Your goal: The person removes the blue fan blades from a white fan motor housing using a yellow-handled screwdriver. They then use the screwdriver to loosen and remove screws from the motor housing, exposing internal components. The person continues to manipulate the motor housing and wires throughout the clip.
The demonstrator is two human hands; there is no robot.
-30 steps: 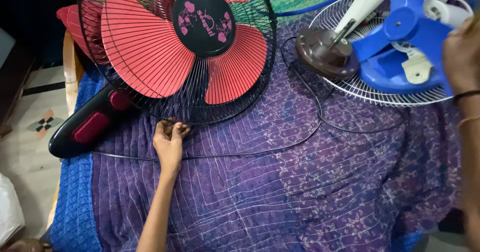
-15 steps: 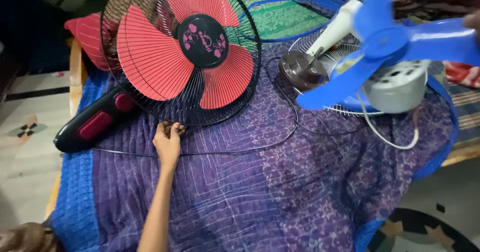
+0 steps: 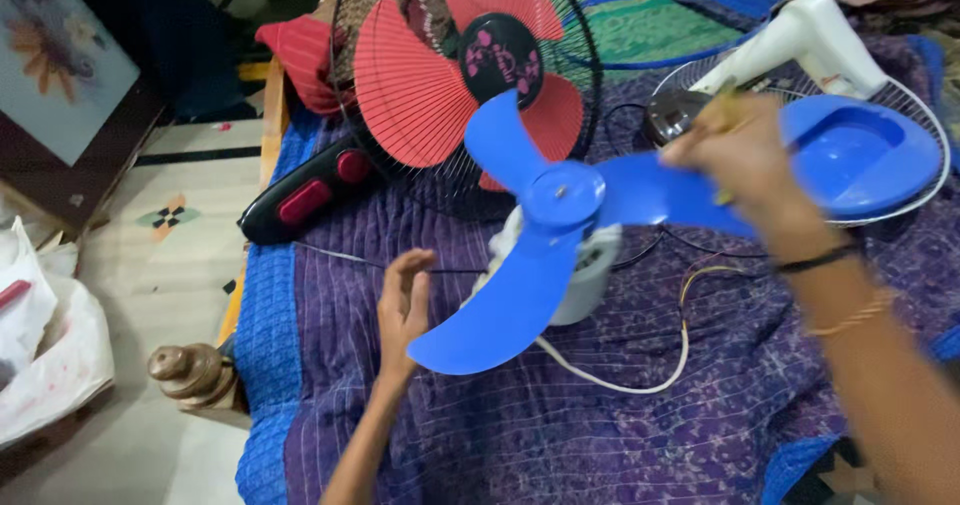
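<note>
purple quilted cloth (image 3: 600, 435) is spread over a bed, with a blue textured cover (image 3: 265, 365) showing along its near edge and a tiled floor seen to the left. a blue three-bladed fan rotor (image 3: 560, 235), fixed to a pale grey motor (image 3: 590, 270), is held up above the cloth near the middle of the view. the right hand (image 3: 745, 160) is closed around one blade of the rotor; the hand is blurred, so the exact finger placement cannot be made out. the left hand (image 3: 405, 310) is raised with its palm open and fingers spread, just beside the lowest blade, and contact with it cannot be confirmed. a white cord (image 3: 640, 380) trails from the motor in a loop across the cloth. behind the rotor a red-bladed fan (image 3: 440, 75) in a black wire guard is lying tilted, its black and red base (image 3: 305, 200) reaching toward the bed's left edge. to the right, a blue dish-shaped cover (image 3: 860, 160) is resting on a white wire guard (image 3: 925, 105), with a white fan neck (image 3: 790, 40) and a brown round cap (image 3: 672, 113) beside it. a carved wooden bedpost (image 3: 190, 373) and white plastic bags (image 3: 45, 355) are seen at lower left.
</note>
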